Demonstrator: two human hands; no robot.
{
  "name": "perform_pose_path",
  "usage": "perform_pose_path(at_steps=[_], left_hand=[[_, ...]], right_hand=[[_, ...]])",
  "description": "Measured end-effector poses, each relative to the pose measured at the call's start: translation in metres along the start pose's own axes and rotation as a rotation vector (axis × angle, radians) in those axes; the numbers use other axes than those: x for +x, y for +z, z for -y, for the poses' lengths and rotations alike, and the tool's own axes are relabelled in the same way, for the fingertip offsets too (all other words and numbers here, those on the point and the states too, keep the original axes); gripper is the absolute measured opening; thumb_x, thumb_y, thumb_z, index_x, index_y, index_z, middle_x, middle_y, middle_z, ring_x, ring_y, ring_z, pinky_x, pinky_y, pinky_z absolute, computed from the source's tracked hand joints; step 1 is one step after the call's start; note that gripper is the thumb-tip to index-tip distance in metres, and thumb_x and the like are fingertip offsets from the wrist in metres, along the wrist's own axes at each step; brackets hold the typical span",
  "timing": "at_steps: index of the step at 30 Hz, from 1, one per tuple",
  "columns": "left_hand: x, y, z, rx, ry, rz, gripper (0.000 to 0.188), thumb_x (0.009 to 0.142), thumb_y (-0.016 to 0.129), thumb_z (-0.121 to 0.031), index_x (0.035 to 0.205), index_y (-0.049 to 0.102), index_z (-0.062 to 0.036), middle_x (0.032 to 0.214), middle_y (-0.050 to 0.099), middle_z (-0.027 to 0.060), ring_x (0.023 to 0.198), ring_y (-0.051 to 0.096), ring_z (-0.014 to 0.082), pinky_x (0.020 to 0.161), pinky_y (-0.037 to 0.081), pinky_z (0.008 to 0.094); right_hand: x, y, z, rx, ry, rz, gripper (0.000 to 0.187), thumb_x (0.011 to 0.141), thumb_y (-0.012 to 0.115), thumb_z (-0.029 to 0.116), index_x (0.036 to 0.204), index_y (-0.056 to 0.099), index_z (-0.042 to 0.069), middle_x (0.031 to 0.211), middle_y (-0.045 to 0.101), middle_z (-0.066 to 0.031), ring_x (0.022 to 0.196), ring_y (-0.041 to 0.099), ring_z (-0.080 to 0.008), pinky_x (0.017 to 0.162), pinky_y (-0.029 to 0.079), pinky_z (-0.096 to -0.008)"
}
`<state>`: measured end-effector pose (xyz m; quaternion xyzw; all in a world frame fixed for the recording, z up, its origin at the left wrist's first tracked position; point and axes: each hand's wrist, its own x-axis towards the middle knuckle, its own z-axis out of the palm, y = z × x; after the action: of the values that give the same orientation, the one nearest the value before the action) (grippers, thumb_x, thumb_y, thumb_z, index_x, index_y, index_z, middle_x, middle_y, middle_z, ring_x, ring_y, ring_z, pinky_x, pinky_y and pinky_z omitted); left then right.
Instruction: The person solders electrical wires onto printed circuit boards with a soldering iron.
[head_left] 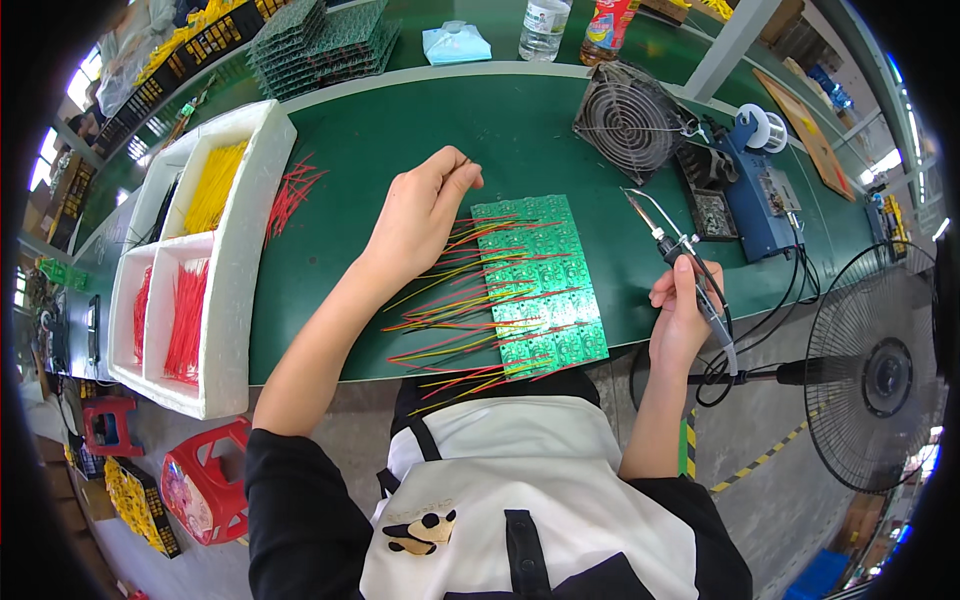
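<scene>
Right hand (681, 310) half-closed; soldering iron (709, 308) in grasp

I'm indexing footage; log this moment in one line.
left hand: curled near circuit board; right hand: holds soldering iron; wires: red, yellow, over board edge

The board (548, 285) is bright green, its wires (430, 322) red and yellow, the table (420, 110) dark green, the box (228, 330) white, the soldering station (745, 192) blue, and the floor tape (762, 461) striped yellow and black.

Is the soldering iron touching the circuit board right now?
No, green table shows between the circuit board and the soldering iron, which the right hand holds.
</scene>
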<state>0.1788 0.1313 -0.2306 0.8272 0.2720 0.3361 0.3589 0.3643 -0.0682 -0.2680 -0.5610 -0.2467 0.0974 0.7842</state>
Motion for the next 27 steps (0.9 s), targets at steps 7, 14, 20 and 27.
perform_pose_path(at_steps=[7, 14, 20, 27], left_hand=[[-0.029, 0.015, -0.036, -0.051, 0.065, 0.261, 0.013, 0.087, 0.055, -0.009, 0.084, 0.05, 0.0023, 0.06, 0.049, 0.008, 0.05, 0.044, 0.0106, 0.048, 0.037, 0.0271], [-0.053, 0.04, -0.008, 0.421, 0.529, 0.212, 0.009, 0.079, 0.059, -0.006, 0.083, 0.052, -0.0041, 0.067, 0.058, 0.0076, 0.052, 0.056, 0.0221, 0.043, 0.043, 0.0315], [-0.029, 0.04, 0.005, 0.481, 0.56, 0.161, 0.01, 0.078, 0.06, -0.006, 0.083, 0.052, -0.005, 0.071, 0.059, 0.0064, 0.052, 0.056, 0.0218, 0.043, 0.044, 0.0312], [-0.001, 0.021, 0.006, 0.246, 0.456, 0.018, 0.007, 0.078, 0.063, -0.004, 0.082, 0.059, -0.0016, 0.073, 0.057, 0.0103, 0.058, 0.057, 0.0239, 0.051, 0.045, 0.0317]], right_hand=[[0.001, -0.001, -0.002, 0.017, -0.007, 0.003, 0.017, 0.086, 0.061, 0.012, 0.086, 0.048, 0.001, 0.059, 0.055, -0.0078, 0.045, 0.048, -0.01, 0.045, 0.04, -0.0208], [0.001, 0.003, 0.0, -0.022, -0.012, -0.001, 0.017, 0.086, 0.061, 0.012, 0.088, 0.048, 0.001, 0.059, 0.055, -0.0074, 0.046, 0.048, -0.0091, 0.046, 0.04, -0.02], [0.002, 0.007, 0.001, -0.047, 0.009, 0.038, 0.018, 0.085, 0.062, 0.012, 0.088, 0.048, 0.0, 0.06, 0.055, -0.0071, 0.047, 0.049, -0.0086, 0.046, 0.04, -0.0198], [0.005, 0.009, 0.004, -0.067, 0.05, 0.084, 0.017, 0.084, 0.063, 0.011, 0.087, 0.05, 0.001, 0.06, 0.056, -0.0065, 0.047, 0.049, -0.0078, 0.045, 0.04, -0.019]])
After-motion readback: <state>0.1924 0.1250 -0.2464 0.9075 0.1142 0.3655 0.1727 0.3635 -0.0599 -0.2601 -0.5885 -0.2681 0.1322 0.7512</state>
